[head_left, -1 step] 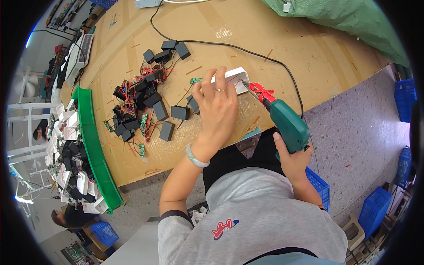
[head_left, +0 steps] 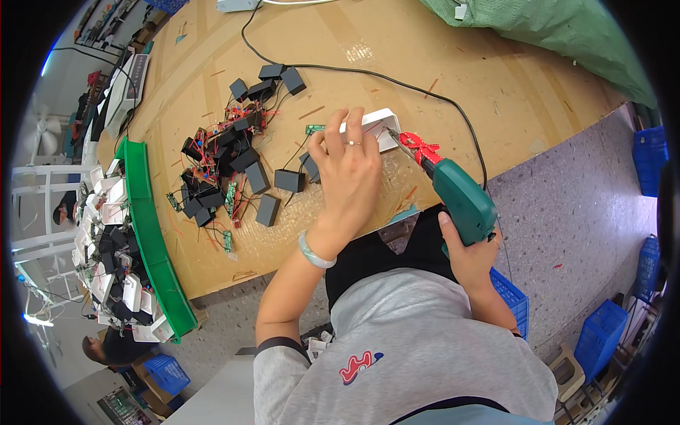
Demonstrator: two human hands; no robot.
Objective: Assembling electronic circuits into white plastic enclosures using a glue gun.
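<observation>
A white plastic case [head_left: 386, 119], shaped like a shallow open box, lies on the table near its front edge. My left hand [head_left: 350, 170] grips the left end of it, the thumb hidden under the fingers. Thin wires show inside. My right hand [head_left: 471, 258] is wrapped round the handle of a green pistol-shaped power tool [head_left: 462, 198]. Red material is wound round the tool's nose, and its thin metal tip reaches the right end of the case. By my left hand lie a small green circuit board [head_left: 315, 129] and a black block [head_left: 288, 180] with wires.
Black blocks [head_left: 244, 159] with tangled wires and boards are heaped left on the table [head_left: 397, 42]. A green bin [head_left: 145, 212] of white cases stands beyond its left edge. A black cord [head_left: 368, 71] crosses the table. Blue crates [head_left: 602, 333] stand on the floor at right.
</observation>
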